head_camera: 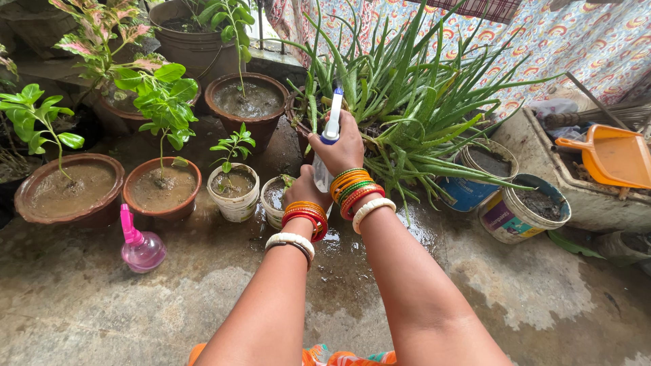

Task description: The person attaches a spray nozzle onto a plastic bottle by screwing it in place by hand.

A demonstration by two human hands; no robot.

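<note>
White spray bottle [330, 132], blue collar, upright, held

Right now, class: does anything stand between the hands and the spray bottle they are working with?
Nothing visible does. The right hand is already wrapped around the neck of the spray bottle, and the left hand touches its lower body from below. The aloe plant stands just behind the bottle.

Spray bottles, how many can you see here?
2. A white spray bottle with a blue nozzle is gripped in both hands over the pots; a pink spray bottle stands on the wet floor at left. Foliage may hide others.
</note>
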